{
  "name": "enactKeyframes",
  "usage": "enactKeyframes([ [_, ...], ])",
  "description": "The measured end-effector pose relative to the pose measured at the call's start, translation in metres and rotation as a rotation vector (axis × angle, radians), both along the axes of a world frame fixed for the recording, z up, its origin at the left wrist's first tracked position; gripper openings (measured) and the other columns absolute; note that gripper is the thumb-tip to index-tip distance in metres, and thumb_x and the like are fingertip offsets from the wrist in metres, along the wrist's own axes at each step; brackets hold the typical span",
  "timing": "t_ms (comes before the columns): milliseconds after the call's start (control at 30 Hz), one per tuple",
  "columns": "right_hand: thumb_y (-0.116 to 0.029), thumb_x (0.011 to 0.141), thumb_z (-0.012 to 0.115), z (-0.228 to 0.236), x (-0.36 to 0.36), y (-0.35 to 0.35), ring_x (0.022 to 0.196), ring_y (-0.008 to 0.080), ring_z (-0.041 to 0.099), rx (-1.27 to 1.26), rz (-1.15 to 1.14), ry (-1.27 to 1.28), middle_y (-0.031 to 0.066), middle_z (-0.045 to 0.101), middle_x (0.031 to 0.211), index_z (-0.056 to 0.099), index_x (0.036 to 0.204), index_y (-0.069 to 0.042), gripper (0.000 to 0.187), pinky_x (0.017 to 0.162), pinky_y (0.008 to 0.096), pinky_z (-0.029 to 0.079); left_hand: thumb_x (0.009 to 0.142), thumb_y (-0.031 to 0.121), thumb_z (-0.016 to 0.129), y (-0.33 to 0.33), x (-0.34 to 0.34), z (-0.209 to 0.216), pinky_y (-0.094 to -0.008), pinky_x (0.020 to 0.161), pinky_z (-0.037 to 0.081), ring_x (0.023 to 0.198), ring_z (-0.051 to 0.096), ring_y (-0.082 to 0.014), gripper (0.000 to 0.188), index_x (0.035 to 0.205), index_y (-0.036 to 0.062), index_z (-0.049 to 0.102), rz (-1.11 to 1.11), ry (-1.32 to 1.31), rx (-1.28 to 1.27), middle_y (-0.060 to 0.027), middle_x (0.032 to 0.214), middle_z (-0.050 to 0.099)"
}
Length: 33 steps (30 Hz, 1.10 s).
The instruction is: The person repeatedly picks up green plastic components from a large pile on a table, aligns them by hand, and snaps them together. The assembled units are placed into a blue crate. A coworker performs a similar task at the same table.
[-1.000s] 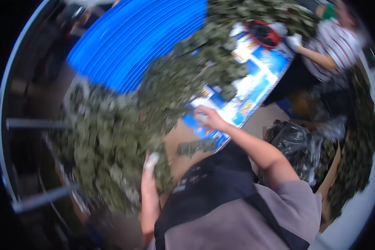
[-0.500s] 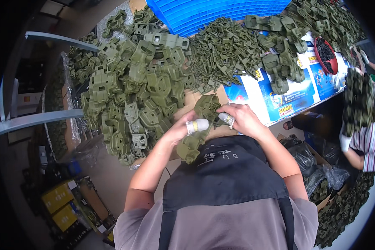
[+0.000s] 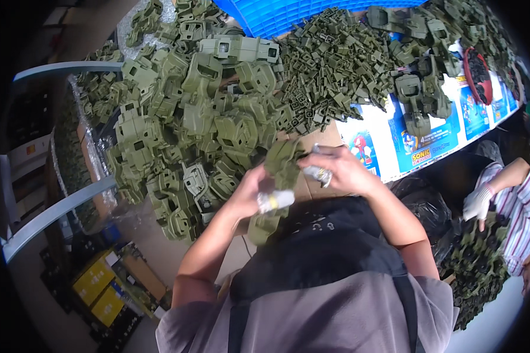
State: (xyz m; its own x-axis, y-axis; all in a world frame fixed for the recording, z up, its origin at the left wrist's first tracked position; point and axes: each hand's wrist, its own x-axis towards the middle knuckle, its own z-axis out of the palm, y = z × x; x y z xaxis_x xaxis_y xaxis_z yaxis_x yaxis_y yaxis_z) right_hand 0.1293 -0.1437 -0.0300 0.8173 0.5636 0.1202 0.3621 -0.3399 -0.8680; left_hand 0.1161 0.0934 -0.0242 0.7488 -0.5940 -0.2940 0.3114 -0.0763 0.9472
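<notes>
My left hand (image 3: 254, 189) is closed round an olive-green moulded plastic toy vehicle shell (image 3: 284, 162), held tilted in front of my apron. The shell's lower end shows below the white-wrapped thumb. At the upper right side of the shell is my right hand (image 3: 340, 169), fingers pinched together, with white wrapping on them too. Whatever lies in that pinch is hidden and blurred. A large heap of similar shells (image 3: 197, 117) is to the left of my hands. Beyond them, a pile of small green plastic pieces (image 3: 335, 67) spreads over the table.
A blue plastic crate (image 3: 277, 17) stands at the back. More green shells (image 3: 421, 97) lie on blue-and-white printed sheets (image 3: 388, 141) at the right, near a red bowl (image 3: 479, 76) of dark pieces. A co-worker's gloved hand (image 3: 479, 203) is over another green heap. Metal rails (image 3: 65, 70) run along the left.
The view has shifted slightly. My hands still work at the same shell, now blurred and turned a little. The co-worker's hand and the green pieces beside it have moved lower.
</notes>
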Motion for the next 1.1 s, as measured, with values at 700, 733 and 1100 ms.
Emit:
enactKeyframes([
  [700,0.005,0.059,0.058,0.056,-0.009,0.112,0.082,0.0346,0.061,-0.119,0.112,-0.059,0.0176,0.062,0.095,0.06,0.103,-0.007,0.046,0.073,0.0384,0.051,0.069,0.006,0.073,0.107,-0.028,0.04,-0.0278,0.086,0.044,0.098,0.055,-0.0125,0.063,0.124,0.0011,0.042,0.004,-0.073,-0.061,-0.0068,0.113,0.055],
  [733,0.004,0.061,0.058,0.052,-0.013,0.112,0.083,0.0348,0.06,-0.109,0.084,-0.034,0.0167,0.062,0.095,0.06,0.103,-0.007,0.044,0.074,0.0386,0.05,0.069,0.006,0.073,0.106,-0.027,0.04,-0.0277,0.086,0.044,0.097,0.055,-0.0122,0.063,0.124,0.0011,0.042,-0.009,-0.066,-0.049,-0.0066,0.112,0.055],
  [1100,-0.002,0.074,0.055,-0.121,-0.009,-0.011,0.078,0.0281,0.063,-0.48,-0.882,0.321,0.016,0.062,0.08,0.056,0.095,-0.005,0.021,0.069,0.0354,0.047,0.088,0.025,0.054,0.092,-0.009,0.015,-0.0378,0.077,0.053,0.09,0.062,-0.027,0.053,0.132,0.0105,0.029,0.478,0.445,-0.439,-0.016,0.117,0.054],
])
